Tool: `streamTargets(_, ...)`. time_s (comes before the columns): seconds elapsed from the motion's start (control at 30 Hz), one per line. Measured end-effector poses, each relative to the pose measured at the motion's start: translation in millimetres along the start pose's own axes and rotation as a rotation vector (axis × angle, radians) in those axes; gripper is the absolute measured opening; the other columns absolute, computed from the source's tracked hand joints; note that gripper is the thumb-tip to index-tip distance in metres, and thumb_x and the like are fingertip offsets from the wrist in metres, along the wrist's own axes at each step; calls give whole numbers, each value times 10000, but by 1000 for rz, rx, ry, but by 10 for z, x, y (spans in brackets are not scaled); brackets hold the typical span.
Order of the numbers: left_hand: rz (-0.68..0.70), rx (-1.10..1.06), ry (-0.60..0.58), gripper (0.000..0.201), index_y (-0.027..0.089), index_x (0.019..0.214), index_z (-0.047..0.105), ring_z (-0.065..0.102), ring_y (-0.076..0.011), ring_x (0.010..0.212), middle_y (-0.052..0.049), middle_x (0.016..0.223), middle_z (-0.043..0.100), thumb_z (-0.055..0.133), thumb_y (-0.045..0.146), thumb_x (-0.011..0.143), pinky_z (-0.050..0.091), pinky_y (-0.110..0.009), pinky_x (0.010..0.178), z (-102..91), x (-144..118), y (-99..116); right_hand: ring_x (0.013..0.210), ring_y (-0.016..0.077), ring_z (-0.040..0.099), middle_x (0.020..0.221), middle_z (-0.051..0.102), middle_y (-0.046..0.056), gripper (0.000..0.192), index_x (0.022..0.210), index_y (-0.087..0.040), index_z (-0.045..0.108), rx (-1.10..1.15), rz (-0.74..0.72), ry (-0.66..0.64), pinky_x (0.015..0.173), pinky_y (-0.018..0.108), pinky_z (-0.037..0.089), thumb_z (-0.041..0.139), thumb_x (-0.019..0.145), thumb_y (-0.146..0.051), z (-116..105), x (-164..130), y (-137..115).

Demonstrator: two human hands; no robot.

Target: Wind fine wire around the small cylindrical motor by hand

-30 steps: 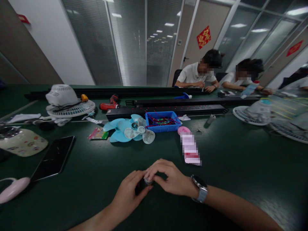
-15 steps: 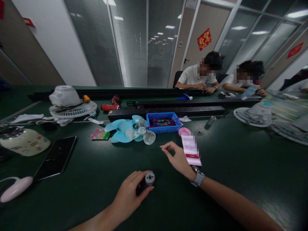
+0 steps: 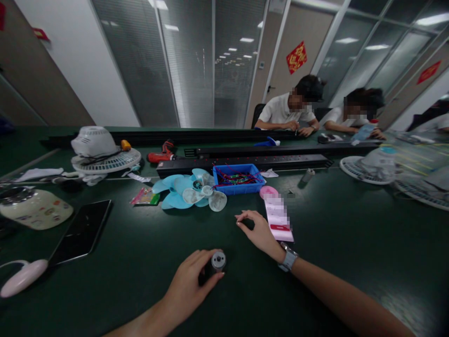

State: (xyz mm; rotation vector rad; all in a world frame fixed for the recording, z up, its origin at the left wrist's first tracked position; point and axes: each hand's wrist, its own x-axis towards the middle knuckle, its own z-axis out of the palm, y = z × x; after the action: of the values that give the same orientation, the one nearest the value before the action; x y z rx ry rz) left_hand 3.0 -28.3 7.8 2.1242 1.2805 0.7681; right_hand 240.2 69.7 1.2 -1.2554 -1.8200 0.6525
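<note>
A small cylindrical metal motor (image 3: 218, 261) stands upright on the dark green table, its shaft end facing up. My left hand (image 3: 191, 276) is closed around its side, thumb in front and fingers behind. To the right, my right hand (image 3: 257, 230) hovers over the table with curled fingers, thumb and fingertips slightly apart, and nothing visible between them. It is beside a phone (image 3: 278, 217) with a lit pink screen. Beyond my hands are light blue fan blades (image 3: 175, 185) and a blue bin (image 3: 242, 187) of wired circuit parts.
A second motor (image 3: 308, 175) stands back right. Behind the bin lie long black rails (image 3: 245, 164) and a red power drill (image 3: 162, 153). A fan body (image 3: 94, 142), a dark tablet (image 3: 82, 231) and a cream housing (image 3: 38, 208) are on the left. Two people sit across the table.
My right hand's thumb and fingertips have parted slightly and sunk a little. My left hand and the motor have stayed in place.
</note>
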Motion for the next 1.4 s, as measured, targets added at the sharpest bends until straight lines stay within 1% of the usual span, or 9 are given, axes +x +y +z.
streamTargets(0.1,-1,6,1,342,228,1223,636,653,-233,802,-63,974,710,689,259,887,536,-303,667,4,4,-1,1030,245,685,979,742,56,91,844,-198,644,33,26,4,991,456,466,682,808,-124,13,-10,19)
streamTargets(0.23,4,3,11,348,234,1224,639,664,-236,822,-67,1012,719,694,256,881,547,-299,670,0,6,8,1064,267,687,897,755,64,97,764,-186,627,80,56,18,1013,484,453,685,805,-121,19,6,34)
streamTargets(0.3,7,6,14,347,229,1220,642,665,-234,807,-69,1009,722,695,259,879,547,-295,654,-9,11,20,1019,261,706,884,755,64,97,757,-183,622,117,58,18,981,472,485,678,821,-135,10,10,-13)
streamTargets(0.37,8,7,10,343,230,1218,642,661,-223,769,-65,995,723,693,264,880,543,-288,632,-17,16,32,974,241,721,903,753,64,94,769,-182,618,165,44,6,934,434,523,665,847,-157,-1,-16,-125)
streamTargets(0.43,13,9,12,334,229,1205,644,655,-214,739,-59,973,722,695,254,875,539,-288,628,-17,20,36,1008,221,712,935,753,59,101,772,-185,622,216,10,-25,940,397,528,666,861,-168,-7,-85,-292)
streamTargets(0.57,36,9,40,239,210,1090,673,649,-212,723,-47,902,711,699,206,852,530,-296,641,6,18,18,944,174,725,914,765,8,108,756,-203,666,306,-88,-167,935,324,533,721,830,-148,11,-294,-644)
streamTargets(0.67,55,-13,48,244,218,1090,666,654,-219,765,-44,906,708,693,183,851,532,-308,680,22,12,0,929,160,723,941,767,8,129,786,-202,682,360,-144,-248,888,295,535,696,840,-85,35,-403,-784)
streamTargets(1.0,62,-48,49,260,214,1115,662,663,-230,812,-59,936,714,679,186,857,543,-327,717,16,15,-3,892,157,724,929,768,23,148,757,-185,663,394,-174,-231,828,274,539,694,834,-62,61,-427,-799)
streamTargets(1.4,51,-46,46,219,222,1080,663,663,-226,799,-51,932,708,675,191,863,544,-327,711,22,6,-7,927,169,715,897,751,29,156,724,-195,658,397,-169,-278,854,290,538,706,827,-88,89,-404,-816)
